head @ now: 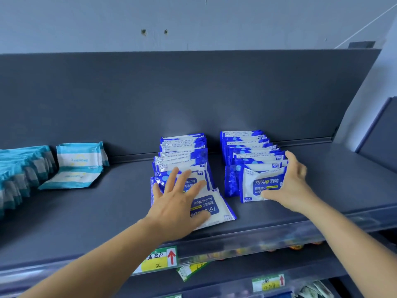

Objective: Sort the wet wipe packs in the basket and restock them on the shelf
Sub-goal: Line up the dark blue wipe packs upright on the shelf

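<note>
Two hands out — L hand (179, 196) flat on packs (206, 206) | R hand (289, 183) gripping front pack (261, 186)

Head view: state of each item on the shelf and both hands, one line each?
Left row of blue packs: leaning back, front ones slumped flat.
Front left pack: lying flat, print upside down, under the left hand.
Left hand: fingers spread, pressing on the packs.
Right row of blue packs: standing, leaning back.
Front right pack: upright, print facing out.
Right hand: grip on the front right pack.
Teal packs: one upright, one flat.
Shelf: partly stocked.
</note>
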### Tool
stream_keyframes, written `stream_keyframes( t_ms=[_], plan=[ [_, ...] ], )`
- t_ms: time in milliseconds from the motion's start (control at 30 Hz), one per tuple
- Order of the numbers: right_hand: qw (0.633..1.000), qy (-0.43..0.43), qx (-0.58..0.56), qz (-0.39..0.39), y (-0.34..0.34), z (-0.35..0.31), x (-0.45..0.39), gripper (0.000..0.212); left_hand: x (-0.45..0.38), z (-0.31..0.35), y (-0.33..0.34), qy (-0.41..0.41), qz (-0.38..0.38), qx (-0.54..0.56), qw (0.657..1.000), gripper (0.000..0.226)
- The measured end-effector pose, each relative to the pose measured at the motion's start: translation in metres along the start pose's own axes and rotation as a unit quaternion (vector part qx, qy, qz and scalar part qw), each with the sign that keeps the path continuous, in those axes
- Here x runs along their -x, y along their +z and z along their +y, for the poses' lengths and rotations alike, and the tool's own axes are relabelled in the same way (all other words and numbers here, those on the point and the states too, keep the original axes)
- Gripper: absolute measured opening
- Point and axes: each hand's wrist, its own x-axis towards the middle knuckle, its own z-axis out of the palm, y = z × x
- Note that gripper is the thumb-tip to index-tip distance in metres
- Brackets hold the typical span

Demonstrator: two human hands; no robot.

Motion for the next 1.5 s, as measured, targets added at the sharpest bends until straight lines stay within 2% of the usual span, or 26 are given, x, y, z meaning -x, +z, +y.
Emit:
stream_keyframes(
  t_ms=[133,200,300,367,433,500,600,700,833,933,1033,1067,1133,1267,1400,1500],
  plan=[
    [1.0,0.001,-0.022,-0.012,0.0,0.002,0.001,0.134,-0.005,-0.007,-0.005,-0.053,0.03,-0.013,0.998,0.075],
    [1.0,0.01,-0.006,-0.006,-0.002,0.0,0.004,0.138,-0.003,-0.009,-0.007,-0.087,0.042,-0.007,0.995,0.087],
    [0.995,-0.013,0.082,0.058,-0.003,-0.008,0.014,0.139,0.006,-0.012,-0.006,-0.147,0.044,0.077,0.985,0.106],
    [0.982,-0.089,0.118,0.115,0.0,-0.02,0.026,0.129,0.013,-0.014,-0.007,-0.171,0.05,0.114,0.977,0.11],
    [0.969,-0.172,0.131,0.119,0.008,-0.038,0.043,0.112,0.021,-0.015,-0.007,-0.172,0.067,0.104,0.977,0.104],
    [0.958,-0.237,0.149,0.06,0.02,-0.054,0.058,0.091,0.028,-0.017,-0.007,-0.163,0.076,0.094,0.979,0.09],
    [0.933,-0.282,0.218,-0.045,0.041,-0.072,0.073,0.065,0.033,-0.02,-0.011,-0.184,0.011,0.151,0.971,0.066],
    [0.929,-0.254,0.247,-0.102,0.056,-0.082,0.077,0.057,0.03,-0.023,-0.013,-0.215,-0.011,0.224,0.95,0.058],
    [0.945,-0.211,0.212,-0.136,0.064,-0.094,0.078,0.061,0.032,-0.025,-0.011,-0.206,0.04,0.313,0.926,0.05],
    [0.949,-0.214,0.192,-0.128,0.069,-0.101,0.078,0.069,0.035,-0.031,-0.009,-0.193,0.094,0.283,0.935,0.049],
    [0.955,-0.2,0.189,-0.113,0.081,-0.107,0.079,0.077,0.031,-0.04,-0.009,-0.22,0.09,0.3,0.924,0.07],
    [0.959,-0.188,0.182,-0.109,0.085,-0.108,0.079,0.08,0.03,-0.04,-0.008,-0.221,0.073,0.319,0.919,0.069],
    [0.967,-0.159,0.166,-0.11,0.091,-0.11,0.079,0.085,0.027,-0.038,-0.007,-0.199,0.053,0.346,0.916,0.054],
    [0.973,-0.124,0.169,-0.1,0.093,-0.112,0.078,0.08,0.017,-0.035,-0.003,-0.179,0.076,0.366,0.91,0.047],
    [0.968,-0.135,0.192,-0.093,0.092,-0.112,0.077,0.076,0.018,-0.037,0.005,-0.185,0.09,0.361,0.909,0.045],
    [0.963,-0.154,0.206,-0.076,0.089,-0.111,0.083,0.071,0.023,-0.038,0.007,-0.165,0.128,0.313,0.927,0.054]
  ],
)
